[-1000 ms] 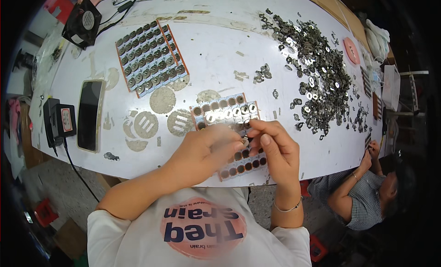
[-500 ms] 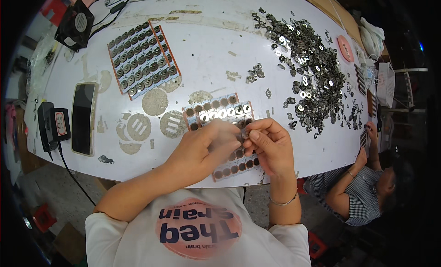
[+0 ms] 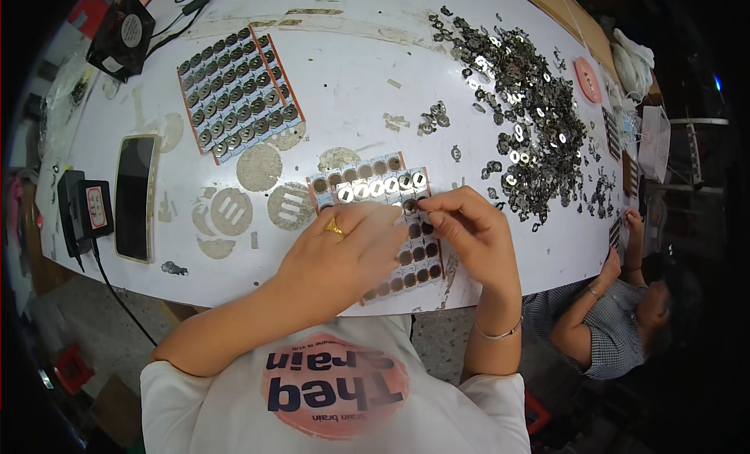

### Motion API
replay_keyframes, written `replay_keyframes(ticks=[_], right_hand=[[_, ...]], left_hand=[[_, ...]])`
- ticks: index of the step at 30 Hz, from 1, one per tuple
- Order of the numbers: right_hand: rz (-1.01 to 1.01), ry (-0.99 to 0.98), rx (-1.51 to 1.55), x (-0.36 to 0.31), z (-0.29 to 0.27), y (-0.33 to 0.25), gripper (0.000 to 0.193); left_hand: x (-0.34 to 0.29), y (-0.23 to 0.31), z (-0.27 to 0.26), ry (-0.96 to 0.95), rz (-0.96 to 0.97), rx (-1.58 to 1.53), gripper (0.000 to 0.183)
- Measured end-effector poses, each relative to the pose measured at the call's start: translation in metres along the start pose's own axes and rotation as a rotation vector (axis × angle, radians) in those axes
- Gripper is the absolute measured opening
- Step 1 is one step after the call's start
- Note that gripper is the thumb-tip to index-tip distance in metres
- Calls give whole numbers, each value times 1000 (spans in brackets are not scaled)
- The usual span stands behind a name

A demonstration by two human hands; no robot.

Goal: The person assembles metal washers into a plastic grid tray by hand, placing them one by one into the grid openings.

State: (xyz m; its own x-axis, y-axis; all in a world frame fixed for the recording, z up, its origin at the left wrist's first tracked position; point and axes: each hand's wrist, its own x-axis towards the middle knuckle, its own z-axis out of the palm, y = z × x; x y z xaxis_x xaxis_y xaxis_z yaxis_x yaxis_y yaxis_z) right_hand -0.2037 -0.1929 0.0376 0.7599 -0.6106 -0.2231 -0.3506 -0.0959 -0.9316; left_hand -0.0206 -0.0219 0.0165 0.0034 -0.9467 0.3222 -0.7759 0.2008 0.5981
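In front of me lies a blue-and-orange panel (image 3: 426, 263) with rows of round dark parts, partly hidden under my hands. A row of shiny silver metal clips (image 3: 376, 187) sits across its upper part. My left hand (image 3: 336, 255), with a gold ring, is spread low over the panel's left side; its fingertips are smeared by motion. At the panel's right edge, my right hand (image 3: 476, 231) pinches thumb and forefinger together just above the row below the silver clips. What lies between those fingertips is too small to make out.
A large heap of small metal clips (image 3: 531, 118) covers the right side, with a small cluster (image 3: 433, 118) nearer the middle. At the back left lie filled panels (image 3: 215, 159). A phone (image 3: 136, 196), black adapter (image 3: 84, 208) and fan (image 3: 121, 36) stand left. Another person (image 3: 601, 321) works at right.
My hands have drawn apart a little: the left has turned its back upward over the panel, the right has shifted slightly right. The view has shifted slightly.
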Motion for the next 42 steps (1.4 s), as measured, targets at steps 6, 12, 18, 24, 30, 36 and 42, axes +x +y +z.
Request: replay_keyframes(ticks=[6, 12, 18, 24, 30, 36, 42], right_hand=[[60, 82, 38, 11, -4, 16, 16], [74, 96, -6, 16, 1, 16, 12], [24, 139, 0, 14, 4, 21, 12], [55, 123, -24, 14, -1, 27, 14], [-80, 185, -222, 16, 2, 26, 20], [-153, 140, -293, 12, 3, 24, 18], [-250, 85, -438, 18, -11, 11, 20]], left_hand=[[-16, -2, 1, -161, 2, 96, 75], [-19, 2, -3, -236, -20, 105, 93], [-23, 1, 2, -216, -17, 133, 92], [-25, -3, 6, -178, -9, 108, 89], [-26, -5, 9, -160, -2, 107, 88], [-26, -4, 10, -160, 5, 135, 86], [-26, -5, 10, -153, 4, 135, 85]])
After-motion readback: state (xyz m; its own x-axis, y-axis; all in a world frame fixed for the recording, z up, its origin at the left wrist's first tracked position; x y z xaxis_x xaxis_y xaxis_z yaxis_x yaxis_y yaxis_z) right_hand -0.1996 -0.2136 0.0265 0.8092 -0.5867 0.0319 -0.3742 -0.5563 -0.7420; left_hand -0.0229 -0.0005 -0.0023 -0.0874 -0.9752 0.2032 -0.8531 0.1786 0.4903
